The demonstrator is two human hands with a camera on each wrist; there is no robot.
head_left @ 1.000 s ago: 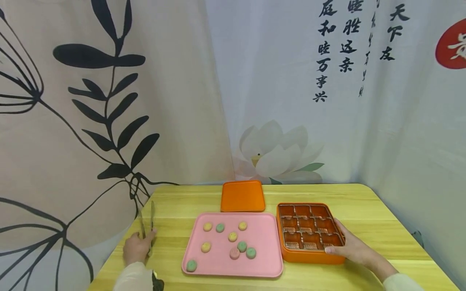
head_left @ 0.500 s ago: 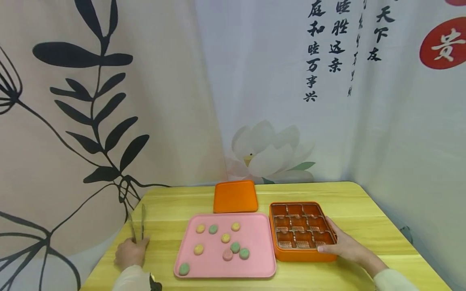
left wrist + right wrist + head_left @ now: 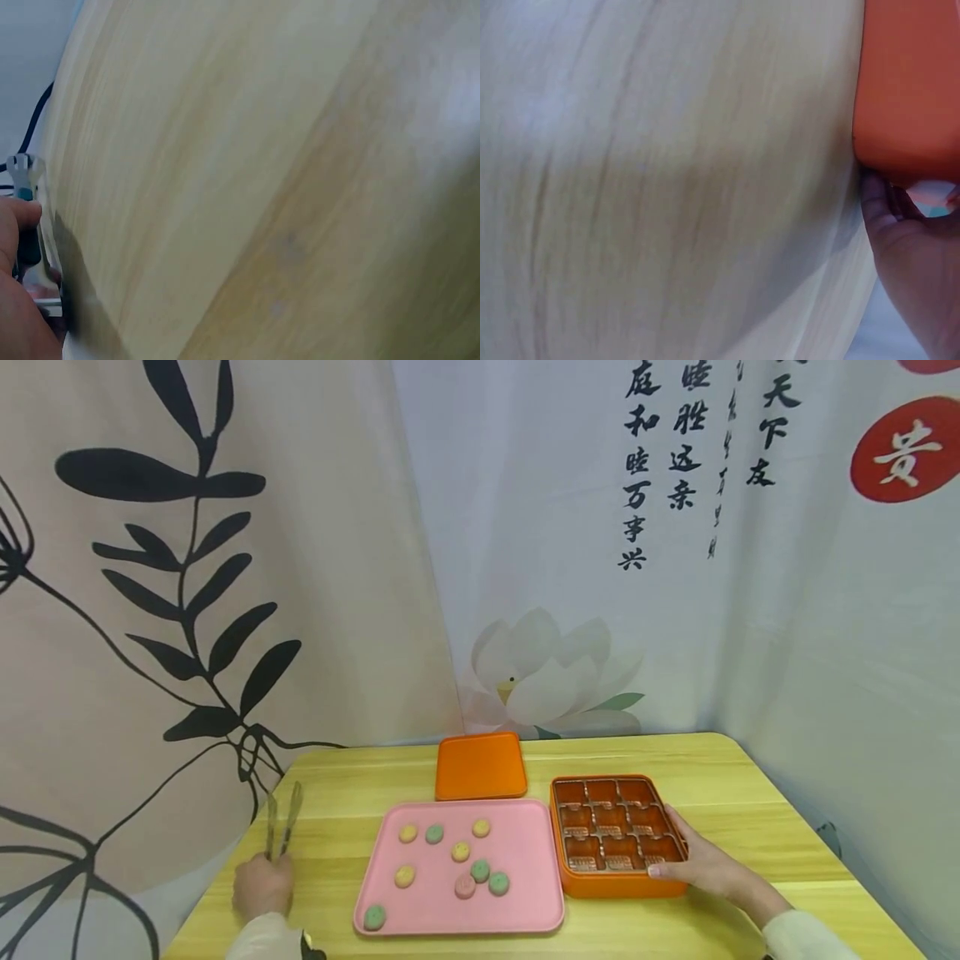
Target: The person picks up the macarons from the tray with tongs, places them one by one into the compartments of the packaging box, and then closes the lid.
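Observation:
At the left of the table, my left hand [image 3: 264, 887] holds a pair of metal tongs [image 3: 291, 817], their two arms spread and pointing away from me. My right hand [image 3: 708, 860] grips the near right corner of an orange box [image 3: 622, 886], thumb at the front rim and fingers along the side. Inside the box is a clear insert of square compartments, with no sweets in them. Between the hands lies a pink tray [image 3: 442, 919] bearing several small macaron-like rounds: yellow [image 3: 460, 852], green [image 3: 498, 883] and one pink [image 3: 465, 886].
An orange lid [image 3: 481, 766] rests behind the pink tray. The box stands close against the tray's right edge. All of it is on a yellow wood-grain table [image 3: 780, 827], with printed curtains [image 3: 360, 568] behind and at the sides.
The head view has swung to the right, so everything sits further left. The tongs have tilted a little in my left hand. My right hand keeps its grip on the box.

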